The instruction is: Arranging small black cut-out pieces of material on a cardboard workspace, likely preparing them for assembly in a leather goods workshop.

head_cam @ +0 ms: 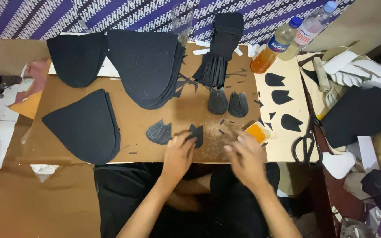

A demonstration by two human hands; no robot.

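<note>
My left hand [179, 152] presses its fingers on a small black cut piece [196, 134] lying on the brown cardboard work board [137, 117]. Just left of it lies a second small black piece [159, 132] with pale lines on it. My right hand [243, 156] hovers over the stained, glue-marked patch of the board, blurred, fingers apart and holding nothing, next to a small white tub of orange glue [257, 132].
Stacks of large black curved pieces [87, 125] [148, 66] [78, 57] cover the board. Small black pieces [228, 103] and a black strip stack [221, 44] lie behind. Black scissors [306, 143], two plastic bottles [276, 44] and white foam shapes [358, 68] are right.
</note>
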